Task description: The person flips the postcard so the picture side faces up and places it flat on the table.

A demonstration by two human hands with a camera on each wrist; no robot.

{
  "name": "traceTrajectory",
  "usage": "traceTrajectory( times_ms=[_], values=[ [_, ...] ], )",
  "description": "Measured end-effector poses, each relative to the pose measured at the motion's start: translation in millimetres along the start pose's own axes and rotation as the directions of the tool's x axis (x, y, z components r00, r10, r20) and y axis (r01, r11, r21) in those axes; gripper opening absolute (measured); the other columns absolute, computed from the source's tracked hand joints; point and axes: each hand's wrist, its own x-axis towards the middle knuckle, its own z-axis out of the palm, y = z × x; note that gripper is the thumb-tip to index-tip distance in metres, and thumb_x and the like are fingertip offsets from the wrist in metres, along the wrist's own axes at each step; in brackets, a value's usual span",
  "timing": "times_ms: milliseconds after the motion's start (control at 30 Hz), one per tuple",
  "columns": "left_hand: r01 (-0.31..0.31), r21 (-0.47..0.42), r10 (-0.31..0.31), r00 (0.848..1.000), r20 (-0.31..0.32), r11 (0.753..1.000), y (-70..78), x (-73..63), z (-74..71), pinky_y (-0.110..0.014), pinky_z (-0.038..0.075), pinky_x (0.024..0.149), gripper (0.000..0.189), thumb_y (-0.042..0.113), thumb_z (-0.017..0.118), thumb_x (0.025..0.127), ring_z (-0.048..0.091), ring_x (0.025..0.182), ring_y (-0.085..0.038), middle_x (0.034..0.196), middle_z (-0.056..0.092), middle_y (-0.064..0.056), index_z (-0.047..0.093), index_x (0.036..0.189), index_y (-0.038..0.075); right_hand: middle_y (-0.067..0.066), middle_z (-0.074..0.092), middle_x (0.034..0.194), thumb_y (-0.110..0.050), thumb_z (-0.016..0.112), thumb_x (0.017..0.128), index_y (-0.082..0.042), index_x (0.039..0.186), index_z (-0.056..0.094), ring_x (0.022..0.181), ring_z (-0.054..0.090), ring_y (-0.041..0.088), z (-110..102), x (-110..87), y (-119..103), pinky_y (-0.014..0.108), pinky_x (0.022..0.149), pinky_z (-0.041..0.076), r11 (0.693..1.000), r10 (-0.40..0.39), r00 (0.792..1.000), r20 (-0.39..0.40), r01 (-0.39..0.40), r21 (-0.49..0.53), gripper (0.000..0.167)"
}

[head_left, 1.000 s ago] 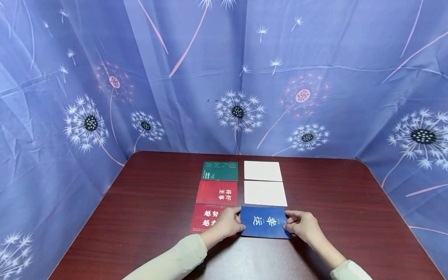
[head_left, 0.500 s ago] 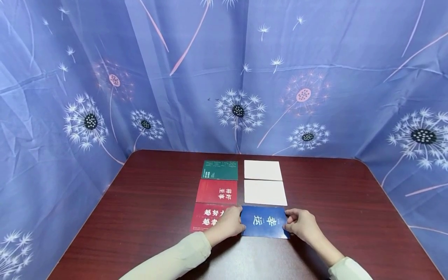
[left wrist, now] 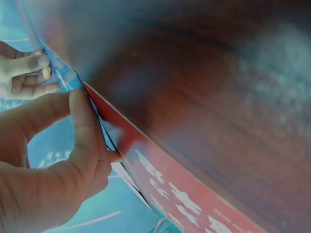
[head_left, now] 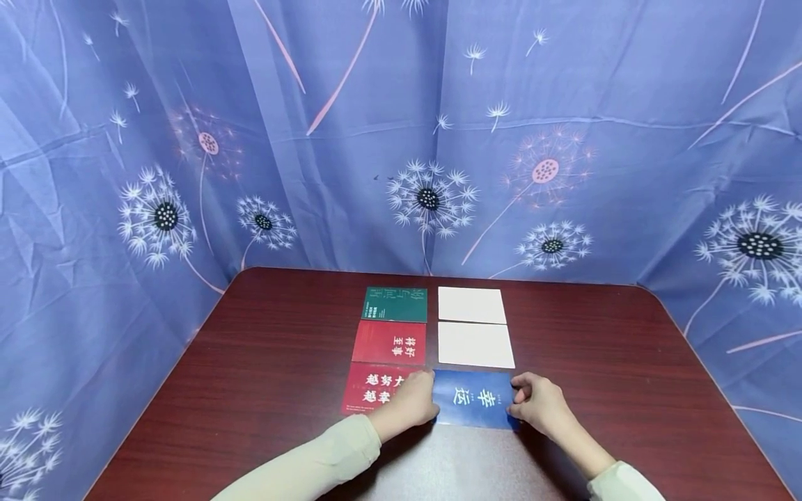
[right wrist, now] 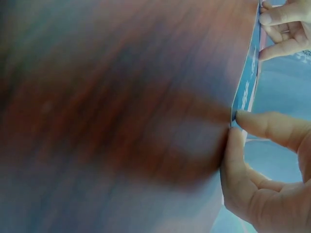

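Note:
A blue card [head_left: 473, 398] with large white characters lies at the near end of the right column on the table. At its left short edge, my left hand [head_left: 412, 398] pinches it between thumb and fingers, partly covering the red card [head_left: 374, 391] beside it. My right hand [head_left: 544, 403] holds the opposite short edge, thumb toward the near corner and index finger toward the far one. In the left wrist view, the left thumb and fingers [left wrist: 80, 116] meet along the card's edge. The right wrist view has the right fingertips [right wrist: 243, 118] on the blue card's edge.
Behind the blue card lie two white cards [head_left: 475, 344], one beyond the other. The left column continues with a second red card [head_left: 379, 341] and a green card [head_left: 395, 305]. The dark red-brown table [head_left: 263, 390] is backed by a blue dandelion-print curtain [head_left: 338, 174].
The blue card and both hands shift only very slightly, with the right thumb a little nearer the table's front. Both hands keep hold of the card, and the other cards stay put.

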Motion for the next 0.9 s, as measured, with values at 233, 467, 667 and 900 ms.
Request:
traceTrajectory(
  times_ms=[233,467,667,900],
  values=[
    [0.033,-0.046,-0.032,0.999,0.013,0.998,0.2,0.6,1.9,-0.038,0.05,0.093,0.065,-0.001,0.075,0.065,0.061,0.108,-0.037,0.114,0.063,-0.027,0.052,0.123,-0.017,-0.001,0.054,0.065,0.003,0.079,0.064,0.009,0.103,0.062,0.058,0.049,0.012,1,-0.8,-1,0.026,0.055,0.042,1.0,0.003,1.0,-0.003,-0.003,-0.026,0.043],
    [0.088,-0.087,-0.084,0.995,0.045,0.992,-0.1,1.9,3.7,-0.039,0.051,0.091,0.072,-0.003,0.074,0.067,0.06,0.109,-0.038,0.12,0.059,-0.029,0.045,0.13,-0.017,-0.001,0.052,0.066,0.004,0.078,0.065,0.01,0.106,0.06,0.056,0.049,0.012,2,-2.2,-2,0.027,0.056,0.042,0.999,0.005,1.0,0.007,-0.005,-0.036,0.045],
    [0.086,-0.088,-0.081,0.995,0.055,0.992,2.3,3.4,-2.1,-0.04,0.05,0.092,0.072,0.0,0.076,0.069,0.059,0.111,-0.037,0.122,0.058,-0.029,0.044,0.131,-0.018,0.0,0.055,0.064,0.004,0.076,0.068,0.012,0.106,0.059,0.054,0.054,0.013,-2,-2.1,-2,0.025,0.053,0.045,1.0,0.004,1.0,0.025,-0.005,0.024,0.043],
    [0.107,-0.26,-0.103,0.994,0.029,0.96,0.9,16.9,-19.3,-0.035,0.054,0.069,0.051,0.0,0.071,0.08,0.062,0.072,-0.023,0.078,0.062,-0.014,0.048,0.123,-0.015,0.002,0.059,0.066,0.0,0.069,0.081,0.011,0.103,0.06,0.056,0.061,0.017,-16,6.0,-2,0.025,0.05,0.048,0.995,-0.003,1.0,0.008,0.002,0.1,0.026]
  ],
)
